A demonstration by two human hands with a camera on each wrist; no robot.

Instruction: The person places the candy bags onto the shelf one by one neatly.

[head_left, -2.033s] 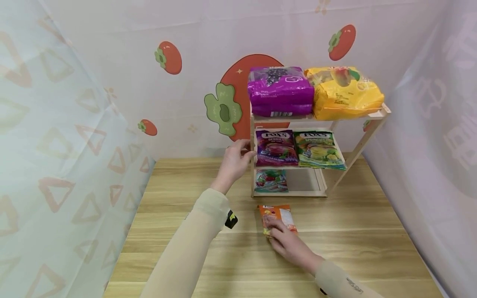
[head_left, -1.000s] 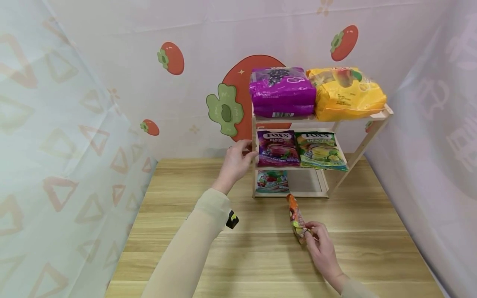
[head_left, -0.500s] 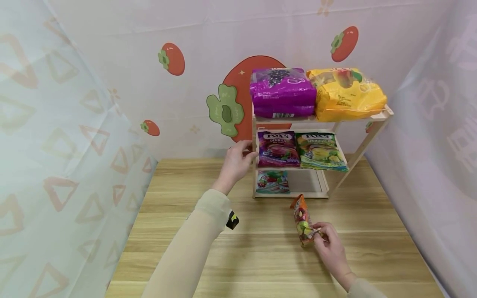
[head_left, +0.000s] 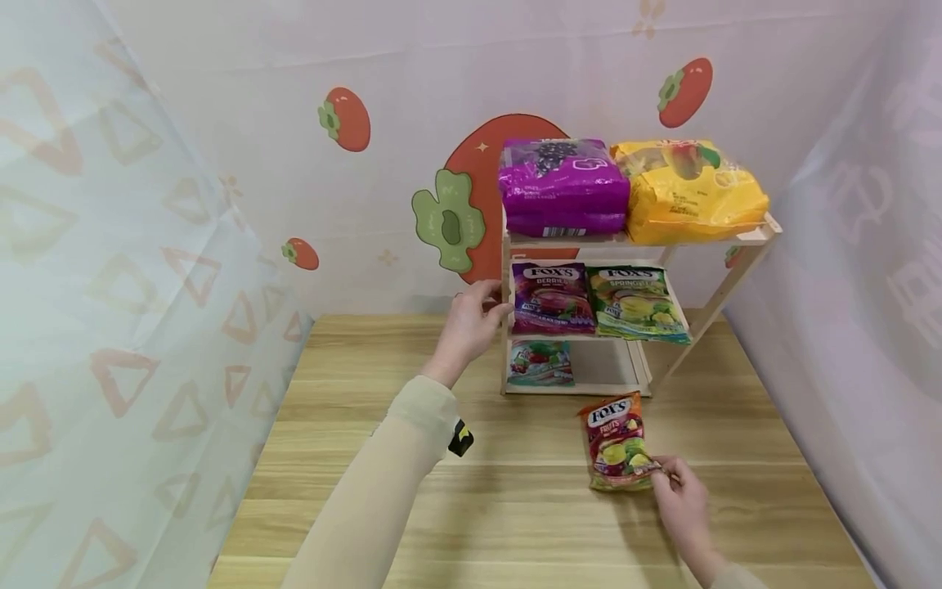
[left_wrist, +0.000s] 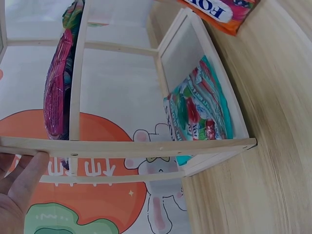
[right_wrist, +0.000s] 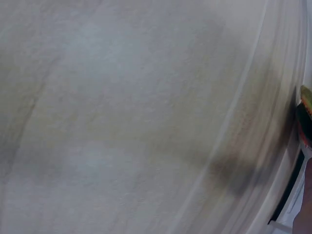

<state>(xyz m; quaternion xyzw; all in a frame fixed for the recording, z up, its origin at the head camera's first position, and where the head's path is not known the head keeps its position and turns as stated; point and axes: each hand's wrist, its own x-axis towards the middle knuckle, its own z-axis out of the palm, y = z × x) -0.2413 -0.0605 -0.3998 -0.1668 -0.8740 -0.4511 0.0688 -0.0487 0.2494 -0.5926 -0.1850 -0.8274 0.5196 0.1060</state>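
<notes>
My right hand [head_left: 684, 503] pinches the lower right corner of an orange Fox's Fruits candy bag [head_left: 616, 442], tilted up with its printed front toward me, just before the rack. In the left wrist view only the bag's top end shows. My left hand [head_left: 468, 321] holds the left front post of a small wooden rack [head_left: 506, 327], thumb in front and the other fingers partly hidden behind. In the left wrist view the left hand [left_wrist: 22, 187] is against that wooden bar. The right wrist view is blurred, with a sliver of the right hand [right_wrist: 303, 200] at its edge.
A purple bag [head_left: 562, 196] and a yellow bag [head_left: 692, 196] lie on the top shelf. Berries [head_left: 552, 303] and Spring Tea [head_left: 636, 307] candy bags fill the middle. A teal candy bag [head_left: 540, 364] lies bottom left, beside bare shelf [head_left: 607, 364]. Wooden table [head_left: 368, 360] surrounds the rack.
My right hand has taken hold of the orange candy bag, lifted it off its back, moved it right and turned its printed front toward me. The left hand stays on the post.
</notes>
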